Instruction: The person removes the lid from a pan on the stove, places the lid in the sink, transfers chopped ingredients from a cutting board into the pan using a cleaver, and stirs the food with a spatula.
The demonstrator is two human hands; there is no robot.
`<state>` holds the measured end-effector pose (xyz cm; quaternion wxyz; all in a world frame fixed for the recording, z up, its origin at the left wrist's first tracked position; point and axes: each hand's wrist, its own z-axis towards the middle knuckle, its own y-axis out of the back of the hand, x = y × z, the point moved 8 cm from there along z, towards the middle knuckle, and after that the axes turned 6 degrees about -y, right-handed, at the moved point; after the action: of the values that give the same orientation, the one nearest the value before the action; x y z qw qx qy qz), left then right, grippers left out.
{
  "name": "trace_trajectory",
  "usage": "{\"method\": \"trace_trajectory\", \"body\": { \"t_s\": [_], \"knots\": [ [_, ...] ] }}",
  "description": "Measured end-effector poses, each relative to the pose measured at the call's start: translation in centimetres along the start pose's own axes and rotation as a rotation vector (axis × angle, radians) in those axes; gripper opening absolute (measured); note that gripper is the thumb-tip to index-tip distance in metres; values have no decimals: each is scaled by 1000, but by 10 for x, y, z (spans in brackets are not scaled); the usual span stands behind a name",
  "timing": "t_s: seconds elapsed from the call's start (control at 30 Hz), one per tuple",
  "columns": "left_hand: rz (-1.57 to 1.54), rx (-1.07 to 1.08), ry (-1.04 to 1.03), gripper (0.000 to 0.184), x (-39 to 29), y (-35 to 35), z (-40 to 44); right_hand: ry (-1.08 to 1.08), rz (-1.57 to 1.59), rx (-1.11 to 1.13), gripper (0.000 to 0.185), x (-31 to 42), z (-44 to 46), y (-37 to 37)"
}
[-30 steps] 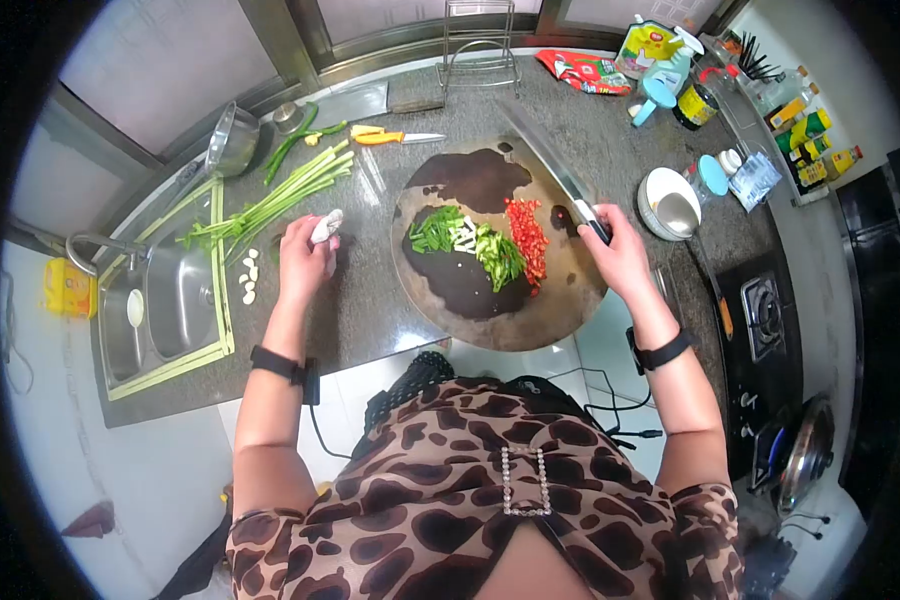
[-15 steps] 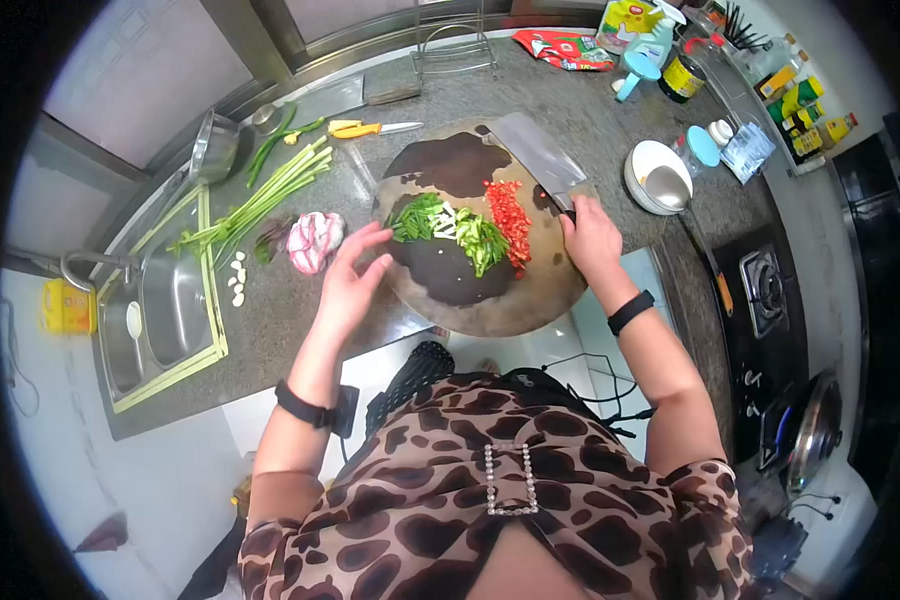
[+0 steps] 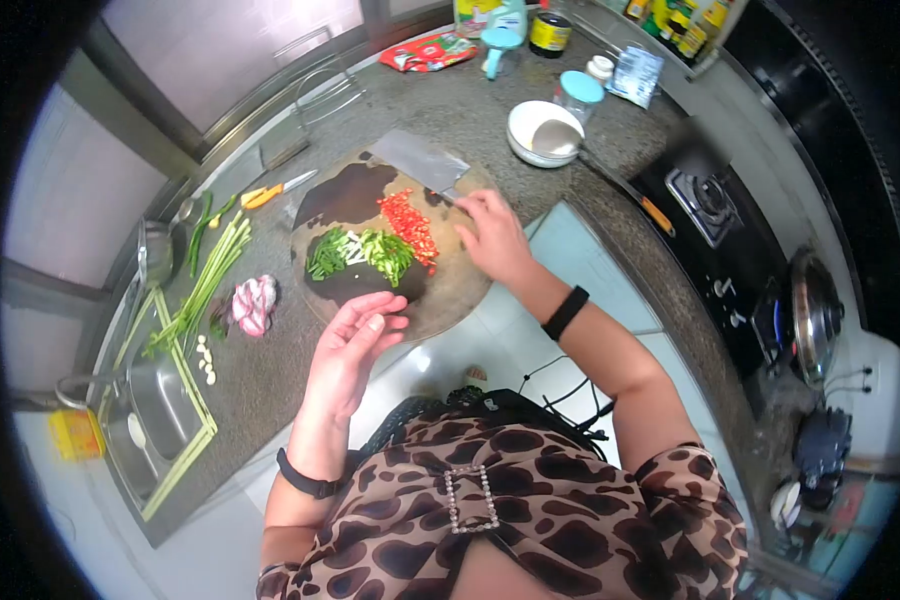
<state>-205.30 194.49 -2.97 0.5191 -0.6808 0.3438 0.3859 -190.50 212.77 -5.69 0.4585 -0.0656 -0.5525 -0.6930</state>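
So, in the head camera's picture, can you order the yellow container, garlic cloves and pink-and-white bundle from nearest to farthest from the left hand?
From the left hand:
1. Pink-and-white bundle, just to its left.
2. Garlic cloves, further left.
3. Yellow container, at the picture's far left.

1. The cleaver [image 3: 422,160], raised edge-on earlier, now lies flat at the board's [image 3: 435,312] one o'clock.
2. The left hand [image 3: 350,355] has left the pink-and-white bundle [image 3: 254,304], moving from nine o'clock to seven.
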Motion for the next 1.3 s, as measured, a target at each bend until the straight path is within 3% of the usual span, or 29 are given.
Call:
{"method": "trace_trajectory", "body": {
  "t_s": [0.1,0.27,0.47,0.6,0.83,1.3],
  "knots": [
    [-122,142,94,25,12,-17,1,-27,220,28,30,31,-39,28],
    [-218,372,292,22,40,-32,-13,-245,214,43,24,63,-117,61],
    [-239,465,533,17,80,-36,-47,-441,188,86,22,99,-162,76],
    [-244,538,610,20,93,-52,-67,-356,258,-29,19,134,-155,97],
    [-209,608,535,35,83,-78,-90,-377,532,-182,17,162,-192,106],
    [-45,612,549,22,138,-206,-152,-493,625,-330,15,126,-363,232]
  ]
}}
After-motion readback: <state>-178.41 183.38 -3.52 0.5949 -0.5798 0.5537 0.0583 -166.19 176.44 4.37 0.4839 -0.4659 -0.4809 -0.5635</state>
